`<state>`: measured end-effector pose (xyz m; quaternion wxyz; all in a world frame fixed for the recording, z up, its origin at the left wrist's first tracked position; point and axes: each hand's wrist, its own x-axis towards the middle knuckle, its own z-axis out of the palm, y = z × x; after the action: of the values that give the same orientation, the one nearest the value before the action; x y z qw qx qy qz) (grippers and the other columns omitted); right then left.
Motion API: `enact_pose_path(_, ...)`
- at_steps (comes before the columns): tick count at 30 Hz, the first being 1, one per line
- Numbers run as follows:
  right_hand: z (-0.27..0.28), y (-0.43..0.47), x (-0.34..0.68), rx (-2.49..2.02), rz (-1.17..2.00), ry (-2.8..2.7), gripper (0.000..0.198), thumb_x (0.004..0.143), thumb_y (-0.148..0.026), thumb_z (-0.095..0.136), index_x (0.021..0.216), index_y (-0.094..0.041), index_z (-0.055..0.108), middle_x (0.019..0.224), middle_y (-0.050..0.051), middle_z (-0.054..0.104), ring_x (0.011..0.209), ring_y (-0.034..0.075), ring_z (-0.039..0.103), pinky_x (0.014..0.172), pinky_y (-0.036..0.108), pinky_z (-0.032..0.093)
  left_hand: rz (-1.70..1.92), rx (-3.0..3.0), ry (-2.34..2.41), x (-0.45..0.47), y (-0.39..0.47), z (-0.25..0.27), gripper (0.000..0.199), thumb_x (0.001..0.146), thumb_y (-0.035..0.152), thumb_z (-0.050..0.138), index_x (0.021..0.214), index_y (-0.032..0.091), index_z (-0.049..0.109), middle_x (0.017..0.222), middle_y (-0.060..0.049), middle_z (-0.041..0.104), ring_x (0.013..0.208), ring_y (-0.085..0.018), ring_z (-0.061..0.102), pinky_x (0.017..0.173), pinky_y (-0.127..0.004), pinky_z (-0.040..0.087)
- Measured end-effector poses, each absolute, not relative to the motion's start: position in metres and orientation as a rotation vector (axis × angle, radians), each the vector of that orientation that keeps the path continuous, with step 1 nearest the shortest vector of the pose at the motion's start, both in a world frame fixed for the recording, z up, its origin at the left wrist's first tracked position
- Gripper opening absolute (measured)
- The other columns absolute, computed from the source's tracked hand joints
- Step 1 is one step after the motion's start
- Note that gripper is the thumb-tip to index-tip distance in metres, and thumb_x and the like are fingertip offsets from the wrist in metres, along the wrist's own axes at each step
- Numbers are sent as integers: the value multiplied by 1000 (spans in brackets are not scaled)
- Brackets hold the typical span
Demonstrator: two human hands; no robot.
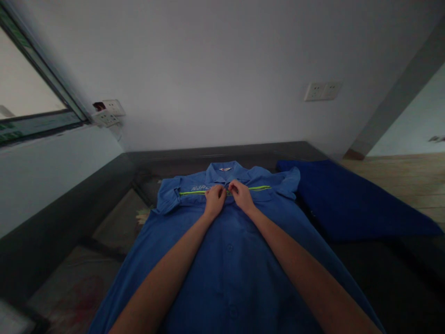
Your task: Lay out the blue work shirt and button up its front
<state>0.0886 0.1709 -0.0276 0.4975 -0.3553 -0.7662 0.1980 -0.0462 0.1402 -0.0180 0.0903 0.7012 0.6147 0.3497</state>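
Note:
A blue short-sleeved work shirt (225, 278) lies front side up, its collar at the far end. A yellow-green stripe runs across the chest, with pale lettering above it on the left. My left hand (215, 197) is closed at the front opening below the collar, thumb and fingers pinched on the shirt front. Close beside it on the right, my right hand (240, 194) pinches the same opening. A button between them is too small to make out. Lower down the front, buttons (230, 248) show along the middle.
A dark frame (208, 152) with a raised edge surrounds the shirt. To the right lies a flat dark blue panel or cloth (347, 199). Wall sockets (323, 91) sit on the white wall, with a plugged-in adapter (105, 118) at the left corner under a window frame (41, 123).

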Motion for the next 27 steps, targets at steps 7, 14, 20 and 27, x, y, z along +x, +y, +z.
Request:
enact_pose_path(7, -29, 169, 89, -876, 437, -1872, 16, 78, -10, 39, 74, -22, 49, 75, 2, 56, 73, 18, 53, 71, 28, 39, 1019, 2218, 2016, -42, 129, -14, 20, 89, 32, 50, 81, 19, 62, 86, -4, 63, 91, -21, 54, 86, -37, 31)
enact_pose_path(14, -32, 172, 89, -887, 522, -1819, 14, 80, -13, 43, 76, -21, 53, 75, 1, 58, 71, 18, 56, 70, 27, 43, 954, 2195, 2000, -43, 133, -17, 17, 89, 29, 49, 86, 19, 64, 89, -5, 62, 95, -22, 53, 85, -37, 33)
enact_pose_path(20, -30, 172, 90, -913, 489, -1853, 23, 83, -14, 43, 99, -20, 58, 89, 6, 62, 84, 20, 58, 81, 33, 47, 985, 2160, 1944, -45, 137, -21, 16, 90, 26, 47, 87, 19, 61, 89, -4, 64, 94, -21, 54, 84, -36, 34)
enact_pose_path(27, -32, 186, 103, -898, 190, -2179, 50, 83, -10, 44, 131, -23, 50, 138, 6, 47, 132, 24, 32, 109, 44, 28, 786, 2228, 1979, -39, 127, -11, 21, 93, 30, 42, 95, 19, 60, 97, -6, 65, 99, -22, 55, 90, -39, 35)
